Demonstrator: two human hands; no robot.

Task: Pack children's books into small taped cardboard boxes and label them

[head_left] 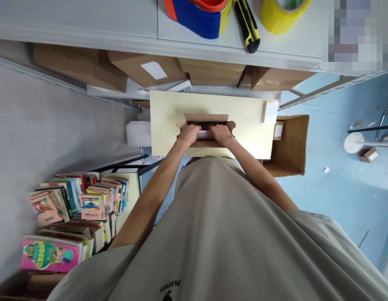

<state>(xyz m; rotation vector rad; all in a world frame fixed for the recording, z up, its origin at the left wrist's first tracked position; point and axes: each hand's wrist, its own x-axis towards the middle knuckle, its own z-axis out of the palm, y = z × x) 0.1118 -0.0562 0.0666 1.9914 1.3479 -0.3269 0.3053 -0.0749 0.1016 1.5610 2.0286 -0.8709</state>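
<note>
An open cardboard box (206, 118) with its flaps spread stands on a pale yellow tabletop (169, 108) in front of my body. Between my two hands, in the mouth of the box, lies a flat white item (205, 135); its kind cannot be made out. My left hand (190, 133) is closed at the left end of this white item, its fingertips hidden inside the box. At the opposite end my right hand (221, 133) has its fingers curled down into the box in the same way.
A small white box (269, 112) sits at the tabletop's right end, above a large open carton (291, 146). On the shelf ahead are a blue-and-orange tape dispenser (197, 16), a utility knife (248, 27) and yellow tape (283, 19). Stacked books (75, 196) stand left.
</note>
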